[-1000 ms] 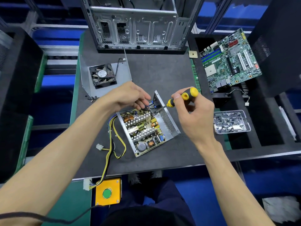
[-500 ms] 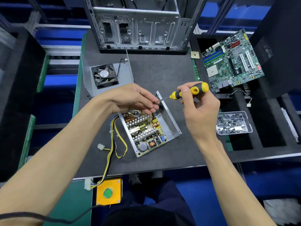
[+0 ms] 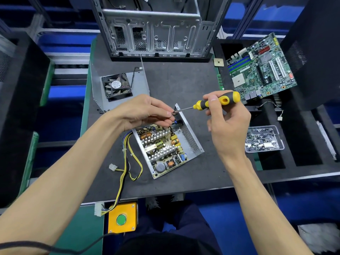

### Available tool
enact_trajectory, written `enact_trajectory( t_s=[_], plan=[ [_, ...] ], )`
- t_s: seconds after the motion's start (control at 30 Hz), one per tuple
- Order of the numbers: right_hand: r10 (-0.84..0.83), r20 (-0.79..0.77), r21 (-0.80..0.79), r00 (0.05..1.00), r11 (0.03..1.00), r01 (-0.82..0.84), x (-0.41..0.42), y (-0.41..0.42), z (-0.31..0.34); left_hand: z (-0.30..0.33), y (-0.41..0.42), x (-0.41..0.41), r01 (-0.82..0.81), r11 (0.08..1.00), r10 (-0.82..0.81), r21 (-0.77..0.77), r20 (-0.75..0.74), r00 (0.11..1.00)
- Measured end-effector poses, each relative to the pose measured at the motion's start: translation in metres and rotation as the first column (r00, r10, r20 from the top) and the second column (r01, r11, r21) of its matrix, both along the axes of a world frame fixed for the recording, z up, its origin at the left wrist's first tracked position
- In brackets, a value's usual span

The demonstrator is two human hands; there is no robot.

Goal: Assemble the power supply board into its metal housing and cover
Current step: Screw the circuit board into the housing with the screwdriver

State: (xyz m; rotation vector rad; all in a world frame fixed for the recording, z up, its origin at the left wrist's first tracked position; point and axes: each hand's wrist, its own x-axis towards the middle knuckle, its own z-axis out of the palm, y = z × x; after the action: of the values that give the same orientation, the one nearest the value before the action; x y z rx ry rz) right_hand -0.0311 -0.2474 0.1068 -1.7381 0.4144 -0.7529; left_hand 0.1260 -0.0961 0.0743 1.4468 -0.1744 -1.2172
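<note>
The power supply board [image 3: 161,148] lies in its open metal housing [image 3: 191,138] in the middle of the dark mat. Yellow and black cables [image 3: 127,162] trail from it to the left and down over the mat's front edge. My right hand [image 3: 226,126] grips a yellow and black screwdriver [image 3: 219,102] held nearly level above the housing, its tip pointing left. My left hand [image 3: 147,111] pinches something small at the screwdriver's tip, just above the housing's far corner. The pinched item is too small to identify. The metal cover [image 3: 139,83] with a black fan [image 3: 116,87] lies behind my left hand.
An empty computer case [image 3: 154,28] stands at the back of the mat. A green motherboard [image 3: 261,70] leans at the right. A clear tray of screws [image 3: 264,138] sits right of my right hand. A yellow box with a green button [image 3: 122,218] hangs at the front edge.
My right hand has lifted the screwdriver out of the housing and turned it level. My left hand has risen from the board to meet its tip.
</note>
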Motion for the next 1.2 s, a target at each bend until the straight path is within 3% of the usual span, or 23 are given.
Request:
enact_trajectory(
  t_s=[0.83, 1.2],
  plan=[
    [0.007, 0.044, 0.061, 0.999, 0.998, -0.009, 0.0053, 0.0050, 0.0019, -0.0028, 0.0040, 0.0057, -0.042, 0.995, 0.030, -0.088, -0.133, 0.991],
    [-0.002, 0.035, 0.049, 0.999, 0.999, 0.000, 0.0037, 0.0075, -0.0002, -0.0046, 0.0020, 0.0045, 0.024, 0.995, -0.032, -0.097, -0.085, 0.996]
  ],
)
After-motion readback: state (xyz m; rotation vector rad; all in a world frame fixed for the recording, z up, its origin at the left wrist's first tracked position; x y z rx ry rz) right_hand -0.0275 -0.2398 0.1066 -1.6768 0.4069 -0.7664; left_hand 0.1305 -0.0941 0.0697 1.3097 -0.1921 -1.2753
